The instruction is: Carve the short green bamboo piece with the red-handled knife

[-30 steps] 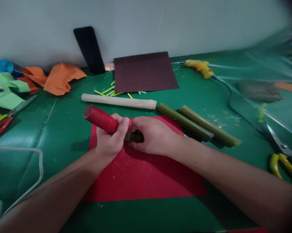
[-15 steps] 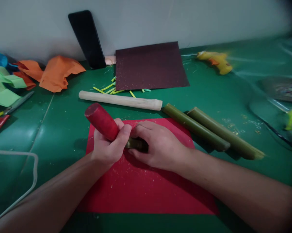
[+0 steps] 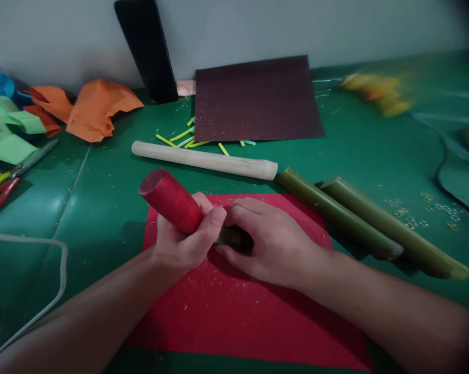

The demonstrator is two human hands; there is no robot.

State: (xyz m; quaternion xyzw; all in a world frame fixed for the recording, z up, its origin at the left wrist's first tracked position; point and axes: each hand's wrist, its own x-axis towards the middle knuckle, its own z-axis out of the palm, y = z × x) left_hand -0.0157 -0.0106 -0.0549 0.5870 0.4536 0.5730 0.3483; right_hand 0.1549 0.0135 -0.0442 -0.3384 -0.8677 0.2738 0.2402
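Observation:
My left hand (image 3: 187, 241) is closed around a thick red cylinder (image 3: 170, 200), like a handle, which tilts up and to the left. Its lower end is hidden by the fingers. Right beside it, my right hand (image 3: 271, 241) wraps over a short piece of green bamboo (image 3: 234, 238), pressed low over the red sheet (image 3: 234, 322). The thumb of my left hand lies close to the bamboo's near end. What meets between the two hands is hidden. Pale shavings are scattered over the red sheet.
A pale peeled stick (image 3: 207, 160) and two green bamboo lengths (image 3: 339, 213) lie beyond my hands. Farther back are a dark sheet (image 3: 258, 101), a leaning phone (image 3: 148, 49) and a blurred yellow glue gun (image 3: 377, 92). Scissors (image 3: 8, 187), orange paper (image 3: 100, 111) and a white cable (image 3: 63, 259) occupy the left.
The view has shifted, so most things on the table sit farther right in the picture. Both hands keep their grips and stay close together.

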